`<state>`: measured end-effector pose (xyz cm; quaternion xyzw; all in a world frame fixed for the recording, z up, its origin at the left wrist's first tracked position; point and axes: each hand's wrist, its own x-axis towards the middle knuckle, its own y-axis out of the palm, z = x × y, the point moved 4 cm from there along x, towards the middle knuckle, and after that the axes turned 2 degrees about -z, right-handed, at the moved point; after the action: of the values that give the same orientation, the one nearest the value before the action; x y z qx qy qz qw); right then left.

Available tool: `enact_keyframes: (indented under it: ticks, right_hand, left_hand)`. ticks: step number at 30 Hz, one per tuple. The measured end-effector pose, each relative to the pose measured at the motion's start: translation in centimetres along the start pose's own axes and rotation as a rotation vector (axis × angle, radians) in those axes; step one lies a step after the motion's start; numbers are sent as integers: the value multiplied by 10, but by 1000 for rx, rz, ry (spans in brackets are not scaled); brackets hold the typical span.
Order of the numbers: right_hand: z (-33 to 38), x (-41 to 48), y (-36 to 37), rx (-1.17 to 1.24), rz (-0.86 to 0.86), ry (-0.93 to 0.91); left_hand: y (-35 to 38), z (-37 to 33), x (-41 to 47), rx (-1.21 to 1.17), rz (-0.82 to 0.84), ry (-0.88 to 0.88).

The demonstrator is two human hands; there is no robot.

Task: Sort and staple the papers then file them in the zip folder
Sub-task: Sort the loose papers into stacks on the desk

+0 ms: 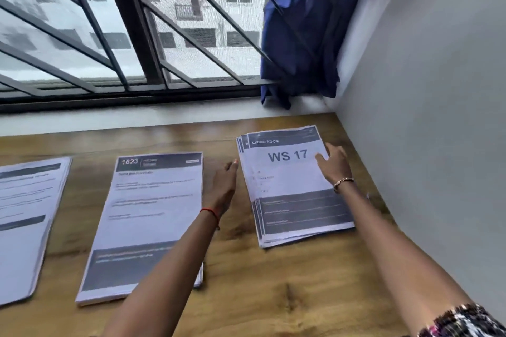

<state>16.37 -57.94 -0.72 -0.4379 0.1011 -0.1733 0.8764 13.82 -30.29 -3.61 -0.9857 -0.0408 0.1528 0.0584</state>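
Paper in three stacks lies on a wooden desk (246, 282), which I watch through the head camera, below a barred window (123, 22). At the desk's left edge the left stack (27, 213) runs partly out of view; its top sheet carries lines of print and dark bands. Near the middle of the desk the middle stack (147, 216) lies squared up, headed 1623 on a dark band, with a second dark block at its near end.

The left hand (224, 186), a red thread (210, 212) round its wrist, reaches past that stack's right side with fingers straight, holding nothing. Its fingertips come to the left edge of the right stack (290, 200); I cannot tell whether they touch it. The right stack sits by the desk's far right corner, sheets slightly fanned, the top one reading LIVING ROOM and WS 17.

The right hand (332, 165), a bracelet (343, 181) on its wrist, rests on the right side of that top sheet, fingers extended, gripping nothing. A blue cloth (301, 35) hangs at the window's right end, beside a grey wall (438, 90) along the desk's right edge. A patterned sleeve (465, 320) shows at the bottom right.
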Motion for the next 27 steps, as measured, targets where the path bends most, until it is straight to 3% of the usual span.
enact_keyframes:
  ticks: [11,17,27]
  right_hand:
    - [-9,47,29,15,195,50]
    - [-4,39,46,49,140,-42]
    - [-2,32,51,92,114,19]
  left_hand:
    - [26,17,36,184,-15,48]
    - [33,13,37,255,-31,81]
    - [28,5,30,176,-80,-79]
